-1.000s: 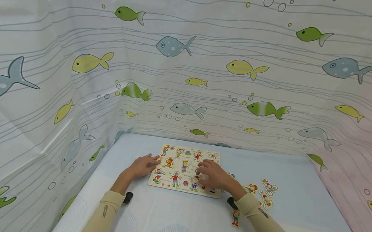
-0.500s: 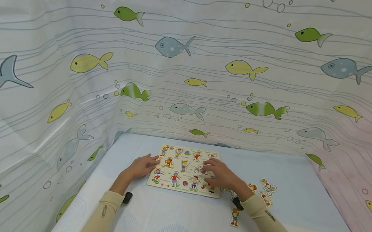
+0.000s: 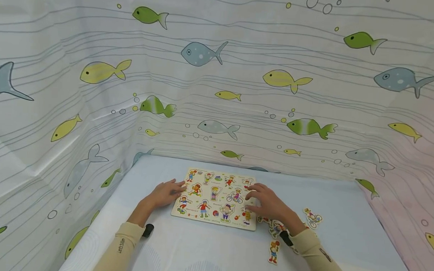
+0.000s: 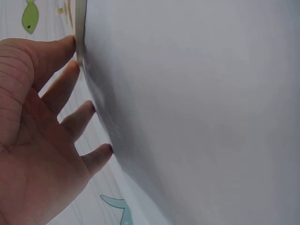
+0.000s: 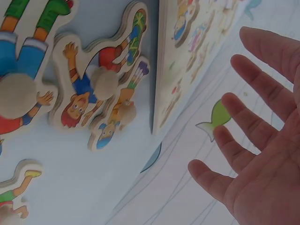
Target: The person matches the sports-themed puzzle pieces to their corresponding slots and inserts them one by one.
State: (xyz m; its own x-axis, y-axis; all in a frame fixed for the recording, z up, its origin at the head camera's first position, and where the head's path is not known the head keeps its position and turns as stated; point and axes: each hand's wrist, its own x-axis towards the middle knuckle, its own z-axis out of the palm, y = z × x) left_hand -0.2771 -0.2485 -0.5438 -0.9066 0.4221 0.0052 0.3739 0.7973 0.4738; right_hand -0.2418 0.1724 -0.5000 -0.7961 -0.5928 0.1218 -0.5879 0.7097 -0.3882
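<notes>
A wooden puzzle board with printed sports figures lies on the table. At its left edge rests my left hand, fingertips touching the side; the left wrist view shows this hand with thumb and fingers spread against the board edge and the tabletop. Over the board's right edge hovers my right hand, fingers apart. In the right wrist view that hand holds nothing, beside the board. A cyclist figure shows on the board, left of the right fingertips.
Loose wooden figures lie right of the board: one upright figure near the front, a cyclist piece farther right, and several partly under the right forearm. Knobbed pieces overlap in the right wrist view. A fish-print sheet stands behind the table.
My right hand has moved right, from over the board to its right edge, uncovering the cyclist figure. The left hand has stayed at the left edge.
</notes>
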